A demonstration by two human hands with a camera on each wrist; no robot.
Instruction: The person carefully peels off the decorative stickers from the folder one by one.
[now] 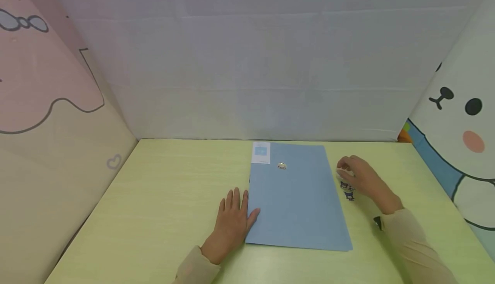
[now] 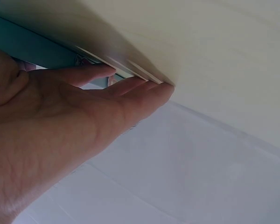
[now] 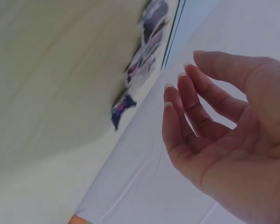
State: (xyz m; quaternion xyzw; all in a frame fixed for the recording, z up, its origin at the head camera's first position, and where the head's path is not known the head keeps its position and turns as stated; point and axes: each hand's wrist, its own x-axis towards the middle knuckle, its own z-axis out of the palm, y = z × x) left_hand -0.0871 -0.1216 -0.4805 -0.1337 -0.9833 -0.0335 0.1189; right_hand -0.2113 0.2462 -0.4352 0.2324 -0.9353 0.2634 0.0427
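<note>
My left hand (image 1: 230,226) rests at the left edge of the blue folder (image 1: 297,206), fingers straight and spread, thumb over it. Right of the folder, my right hand (image 1: 362,177) hovers by small stickers (image 1: 349,195) on the table (image 1: 181,172), fingers loosely curved, slightly apart.

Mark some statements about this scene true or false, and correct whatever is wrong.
1. The blue folder has a white label in its far left corner. True.
2. A small shiny piece lies to the left of the label. False: it lies to the right of the label, on the folder.
3. The left hand is at the folder's left edge, fingers straight. True.
4. The right hand grips the folder. False: it is off the folder, near small cartoon cutouts.
5. The cutouts lie on the yellow-green table. True.
</note>
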